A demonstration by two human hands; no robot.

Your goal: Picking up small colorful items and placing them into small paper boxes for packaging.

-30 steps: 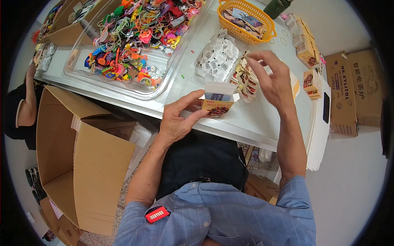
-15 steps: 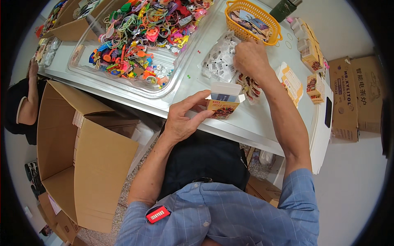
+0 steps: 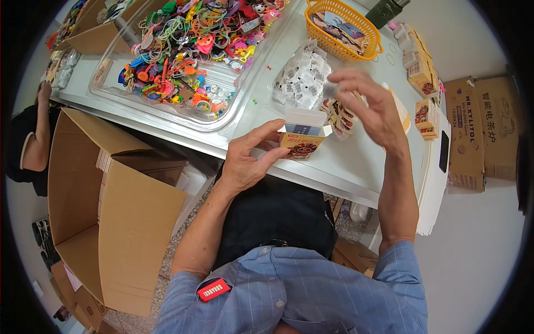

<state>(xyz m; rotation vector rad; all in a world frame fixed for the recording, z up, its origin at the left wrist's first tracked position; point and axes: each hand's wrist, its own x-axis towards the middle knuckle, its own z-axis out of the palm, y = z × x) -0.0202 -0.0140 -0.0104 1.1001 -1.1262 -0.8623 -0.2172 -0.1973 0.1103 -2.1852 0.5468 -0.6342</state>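
Head view: the left hand (image 3: 246, 158) is on the left side of a small yellow box (image 3: 302, 146), and its grip is pinching the box between thumb and fingers. The box is at the near edge of the white surface (image 3: 356, 172), in the middle. Its top is open, with a white flap standing up at the far side, and some dark blue shows inside.

Farther off and to the right, the right hand (image 3: 371, 108) is up above the surface. Its grip has a small gray thing (image 3: 331, 89) between the thumb and fingers, but it is too blurry to tell what it is. Just below that hand lies a pile of red and cream pieces (image 3: 340, 119). Next to the pile, on its far left, lots of little white packets (image 3: 303, 78) fill a clear tray.

Past the packets is a yellow basket (image 3: 322, 42) with picture cards (image 3: 342, 33) in it, and a dark green bottle (image 3: 384, 11) is near its right side. More small yellow boxes (image 3: 427, 118) are on the right.

On the far left of the surface, a big clear bin (image 3: 208, 125) is full of bright little toys (image 3: 183, 61). A large open brown carton (image 3: 139, 239) is near, on the left. Another person (image 3: 33, 145) is at the left edge.
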